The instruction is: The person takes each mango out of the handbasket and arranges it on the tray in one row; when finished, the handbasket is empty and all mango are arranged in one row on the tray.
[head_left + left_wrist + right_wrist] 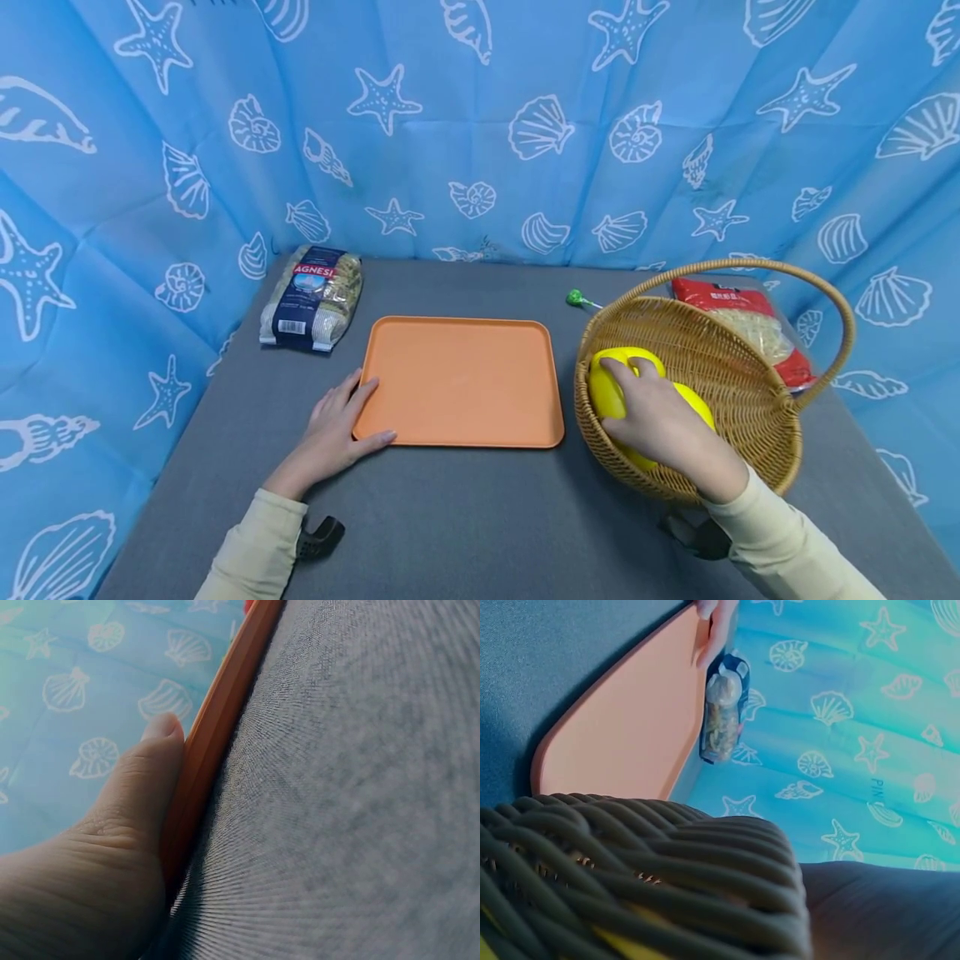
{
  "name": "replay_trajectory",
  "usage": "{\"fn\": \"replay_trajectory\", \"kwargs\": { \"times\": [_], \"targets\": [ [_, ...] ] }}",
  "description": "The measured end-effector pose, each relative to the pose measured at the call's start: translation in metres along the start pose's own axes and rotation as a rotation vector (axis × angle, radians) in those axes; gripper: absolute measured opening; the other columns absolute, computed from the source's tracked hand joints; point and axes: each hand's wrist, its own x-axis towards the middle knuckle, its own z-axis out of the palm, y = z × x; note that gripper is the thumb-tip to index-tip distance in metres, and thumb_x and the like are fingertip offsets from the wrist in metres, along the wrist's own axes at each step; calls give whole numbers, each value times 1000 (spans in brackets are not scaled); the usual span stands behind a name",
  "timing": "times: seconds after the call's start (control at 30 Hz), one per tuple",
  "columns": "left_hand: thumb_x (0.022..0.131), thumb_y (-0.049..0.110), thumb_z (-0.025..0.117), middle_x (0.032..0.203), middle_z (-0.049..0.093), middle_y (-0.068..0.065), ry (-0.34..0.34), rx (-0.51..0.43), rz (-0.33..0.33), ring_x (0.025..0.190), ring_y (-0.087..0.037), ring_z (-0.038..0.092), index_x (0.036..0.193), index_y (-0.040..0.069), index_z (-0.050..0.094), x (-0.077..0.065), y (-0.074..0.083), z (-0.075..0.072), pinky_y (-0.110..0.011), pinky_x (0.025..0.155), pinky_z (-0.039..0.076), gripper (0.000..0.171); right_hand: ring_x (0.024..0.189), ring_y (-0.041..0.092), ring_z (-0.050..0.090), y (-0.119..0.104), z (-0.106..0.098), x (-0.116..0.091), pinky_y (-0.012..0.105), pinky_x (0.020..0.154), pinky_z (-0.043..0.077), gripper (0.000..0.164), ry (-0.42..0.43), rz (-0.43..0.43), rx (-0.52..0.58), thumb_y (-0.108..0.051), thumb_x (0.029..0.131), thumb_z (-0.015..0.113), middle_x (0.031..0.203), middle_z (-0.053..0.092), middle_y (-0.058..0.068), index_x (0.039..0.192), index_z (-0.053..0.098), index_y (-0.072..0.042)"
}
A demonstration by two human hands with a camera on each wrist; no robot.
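Note:
At the near left corner of an orange tray [461, 383], my left hand [330, 433] rests with fingers on the left rim. Its thumb [154, 761] lies extended along the tray's side. My right hand [660, 412] reaches into a wicker basket [757, 425] and grips a glossy yellow bell pepper [606, 392], fingers curled over its top. More yellow [696, 403] shows beyond the hand, inside the basket. In the right wrist view the woven basket wall [645, 862] covers the right fingers, with yellow glimpsed through the gaps.
A bag of Agnesi pasta [311, 296] lies at the back left. Behind the basket is a red and clear food packet [750, 321]. A green lollipop [576, 297] lies beside the basket's far rim. The tall basket handle [832, 300] arches over the right side.

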Motion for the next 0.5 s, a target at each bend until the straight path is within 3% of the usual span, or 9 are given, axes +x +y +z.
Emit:
{"fn": "replay_trajectory", "kwargs": {
  "times": [0.3, 0.5],
  "targets": [
    [81, 71, 56, 159, 14, -15, 2, -2, 9, 142, -43, 16, 152, 19, 28, -1, -1, 0, -65, 109, 11, 93, 98, 52, 51, 0, -7, -6, 48, 64, 47, 79, 27, 37, -10, -18, 76, 71, 130, 39, 41, 143, 34, 0],
    [80, 71, 57, 159, 16, -15, 13, -9, 21, 144, -37, 17, 155, 16, 13, -1, 0, -2, -60, 112, 11, 102, 99, 49, 49, -3, -13, -14, 48, 65, 48, 81, 46, 45, 9, -18, 76, 71, 133, 37, 39, 145, 32, 0]
  ]
}}
